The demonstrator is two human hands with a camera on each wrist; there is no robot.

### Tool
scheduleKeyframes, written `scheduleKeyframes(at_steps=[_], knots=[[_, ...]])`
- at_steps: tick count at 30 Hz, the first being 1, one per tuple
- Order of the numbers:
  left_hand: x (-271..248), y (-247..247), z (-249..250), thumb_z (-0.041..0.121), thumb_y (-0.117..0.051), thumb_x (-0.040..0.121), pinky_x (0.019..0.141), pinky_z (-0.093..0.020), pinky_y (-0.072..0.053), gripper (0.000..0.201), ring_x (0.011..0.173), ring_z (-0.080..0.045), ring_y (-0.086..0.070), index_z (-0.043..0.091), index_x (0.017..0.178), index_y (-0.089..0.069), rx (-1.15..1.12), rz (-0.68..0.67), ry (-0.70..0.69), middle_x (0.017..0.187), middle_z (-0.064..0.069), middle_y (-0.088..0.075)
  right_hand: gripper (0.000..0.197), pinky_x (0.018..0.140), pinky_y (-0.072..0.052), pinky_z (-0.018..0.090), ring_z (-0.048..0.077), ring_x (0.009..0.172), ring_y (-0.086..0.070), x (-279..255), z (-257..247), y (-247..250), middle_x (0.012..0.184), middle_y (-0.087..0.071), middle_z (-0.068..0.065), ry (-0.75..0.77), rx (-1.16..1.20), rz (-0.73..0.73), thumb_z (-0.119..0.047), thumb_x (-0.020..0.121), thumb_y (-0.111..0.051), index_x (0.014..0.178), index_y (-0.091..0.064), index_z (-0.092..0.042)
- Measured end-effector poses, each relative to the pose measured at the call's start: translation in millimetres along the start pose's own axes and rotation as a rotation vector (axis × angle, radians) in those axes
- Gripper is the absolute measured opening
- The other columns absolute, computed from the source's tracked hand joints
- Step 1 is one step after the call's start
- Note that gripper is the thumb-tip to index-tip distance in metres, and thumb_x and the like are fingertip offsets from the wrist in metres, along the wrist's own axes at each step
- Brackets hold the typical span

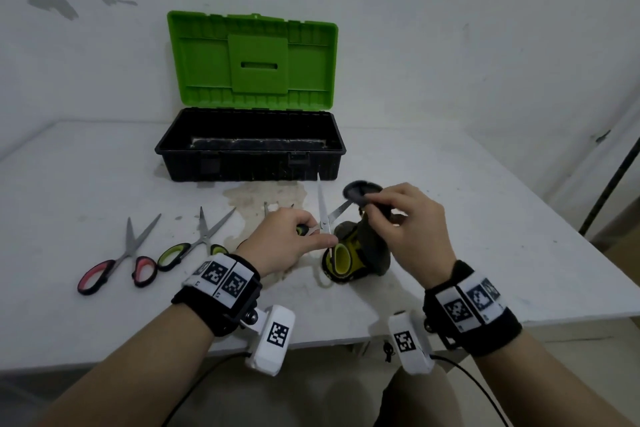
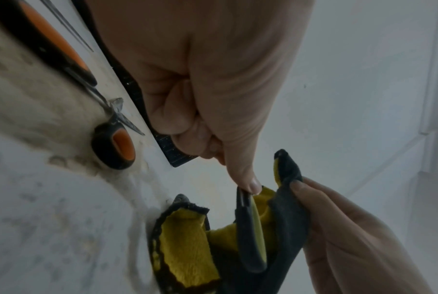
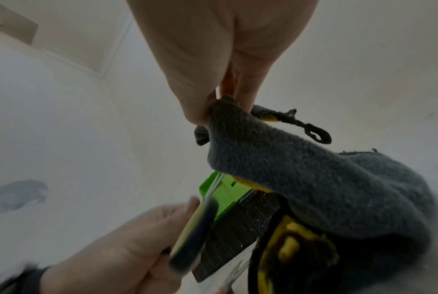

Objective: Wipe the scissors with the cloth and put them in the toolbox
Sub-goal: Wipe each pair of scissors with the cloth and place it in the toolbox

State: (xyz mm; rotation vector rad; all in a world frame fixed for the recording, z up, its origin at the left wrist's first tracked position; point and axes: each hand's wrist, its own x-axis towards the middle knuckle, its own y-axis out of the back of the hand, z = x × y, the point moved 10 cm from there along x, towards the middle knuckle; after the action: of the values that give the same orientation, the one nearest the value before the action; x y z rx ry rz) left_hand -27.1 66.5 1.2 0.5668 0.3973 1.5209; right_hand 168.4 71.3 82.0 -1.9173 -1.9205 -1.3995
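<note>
My left hand (image 1: 294, 239) grips the yellow-green handles of a pair of scissors (image 1: 325, 215) whose blades stand spread, tips pointing toward the toolbox. In the left wrist view my thumb presses on a handle loop (image 2: 250, 234). My right hand (image 1: 398, 218) pinches a grey and yellow cloth (image 1: 367, 250) around the right blade; the rest of the cloth hangs down to the table. The right wrist view shows the fingers (image 3: 225, 59) pinching the cloth (image 3: 313, 179). The black toolbox (image 1: 249, 166) stands behind, its green lid (image 1: 252, 59) raised.
Pink-handled scissors (image 1: 117, 263) and green-handled scissors (image 1: 194, 246) lie at the left of the white table (image 1: 485, 253). Orange-handled scissors (image 2: 122, 147) lie under my left hand on a stained patch. The table's front edge is near my wrists.
</note>
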Motion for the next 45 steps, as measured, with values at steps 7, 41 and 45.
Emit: scheduleKeyframes(at_steps=[7,41,45], knots=[[2.3,-5.3,10.1,0.048,-0.083,0.073,0.059,-0.028,-0.038,0.042,0.059,-0.008,-0.047,0.024,0.059,-0.053,0.043,-0.003,-0.048,0.061,0.010,-0.050,0.014,0.072,-0.044,0.008,0.001,0.076,-0.057,-13.8,-14.3,-38.2,0.087,-0.064,-0.003,0.147,-0.026,-0.184,-0.012,0.079,-0.078,0.093,-0.078,-0.012],[-1.5,4.7,26.2,0.055,-0.081,0.071,0.057,-0.027,-0.040,0.048,0.054,-0.010,-0.046,0.013,0.066,-0.059,0.046,0.014,-0.120,0.060,0.003,-0.052,0.008,0.070,-0.042,0.007,0.002,0.071,-0.056,9.0,-4.7,-10.5,0.083,-0.065,-0.006,0.025,-0.110,-0.018,-0.016,0.082,-0.075,0.089,-0.078,-0.016],[-3.3,4.7,16.4,0.051,-0.083,0.071,0.056,-0.029,-0.042,0.048,0.054,-0.012,-0.046,0.009,0.069,-0.060,-0.012,0.001,-0.054,0.060,0.004,-0.050,0.006,0.070,-0.050,0.025,0.009,0.075,-0.061,19.6,17.1,19.3,0.081,-0.066,-0.004,-0.078,-0.104,0.101,-0.018,0.083,-0.073,0.087,-0.077,-0.019]])
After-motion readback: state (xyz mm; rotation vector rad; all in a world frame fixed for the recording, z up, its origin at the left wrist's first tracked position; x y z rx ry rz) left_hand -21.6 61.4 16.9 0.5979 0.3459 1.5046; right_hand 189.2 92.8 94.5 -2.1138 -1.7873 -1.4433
